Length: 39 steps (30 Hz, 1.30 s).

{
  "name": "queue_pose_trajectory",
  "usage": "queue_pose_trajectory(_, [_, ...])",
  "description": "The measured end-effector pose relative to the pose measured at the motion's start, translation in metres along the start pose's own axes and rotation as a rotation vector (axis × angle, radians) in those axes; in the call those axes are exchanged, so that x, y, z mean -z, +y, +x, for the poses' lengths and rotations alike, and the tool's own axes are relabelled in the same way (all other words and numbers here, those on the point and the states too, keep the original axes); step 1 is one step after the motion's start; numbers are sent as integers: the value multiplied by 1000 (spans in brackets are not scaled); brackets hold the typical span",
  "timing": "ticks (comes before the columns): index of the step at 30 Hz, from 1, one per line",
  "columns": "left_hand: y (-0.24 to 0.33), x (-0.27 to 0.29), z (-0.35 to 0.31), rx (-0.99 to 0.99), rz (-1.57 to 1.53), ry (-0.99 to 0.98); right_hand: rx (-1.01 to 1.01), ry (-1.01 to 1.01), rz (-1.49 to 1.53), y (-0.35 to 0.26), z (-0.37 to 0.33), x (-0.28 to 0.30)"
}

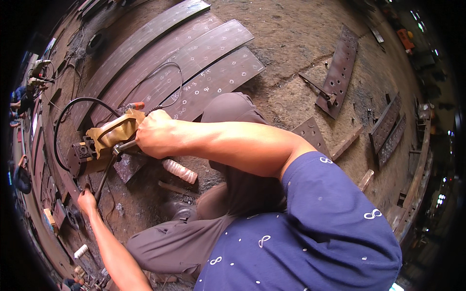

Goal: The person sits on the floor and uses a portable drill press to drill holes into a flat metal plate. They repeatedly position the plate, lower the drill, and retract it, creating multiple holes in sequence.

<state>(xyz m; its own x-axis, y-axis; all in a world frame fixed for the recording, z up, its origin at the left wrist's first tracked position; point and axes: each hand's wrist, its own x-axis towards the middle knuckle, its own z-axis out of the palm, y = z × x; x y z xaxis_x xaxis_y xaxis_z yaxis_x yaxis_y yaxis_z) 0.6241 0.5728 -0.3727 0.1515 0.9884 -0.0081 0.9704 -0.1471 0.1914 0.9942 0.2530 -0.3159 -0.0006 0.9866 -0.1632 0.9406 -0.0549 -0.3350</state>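
A portable drilling machine (114,136) with a gold-brown body and a dark motor end lies to the left, tilted on its side. My right hand (158,134) is closed at its near end, around a silver feed handle (127,146) that runs into the fist. Another handle rod (105,179) slants down from the hub toward my left hand (88,202). That hand is closed beside the rod's lower end and a steel plate's edge; what its fingers hold is hidden. A black cable (59,126) loops around the machine's far side.
Long chalk-marked steel plates (213,63) lie at the upper left. A whitish wrapped roll (180,171) rests near my knee. Drilled plates (340,72) and bars lie on the dirt floor at right. Other people (24,99) are at the far left edge.
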Motion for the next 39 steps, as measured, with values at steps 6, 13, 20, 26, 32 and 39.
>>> queue_pose_trajectory(6, [2, -5, -3, -9, 17, 69, 13, -27, 4, 0, -3, 8])
queue_pose_trajectory(13, [2, -8, -7, 3, -71, 86, -4, 36, 44, 0, -6, 10])
queue_pose_trajectory(20, [13, -7, -10, 81, -24, 72, -37, -116, 1, -9, -10, 32])
queue_pose_trajectory(26, [31, 1, -27, 136, -35, 56, -68, -162, -19, -10, -1, 25])
queue_pose_trajectory(32, [35, 4, -31, 223, -46, 39, -47, -76, -36, -16, -4, 29])
queue_pose_trajectory(39, [41, 20, -46, 293, -208, 17, -21, -17, 10, -29, -6, 34])
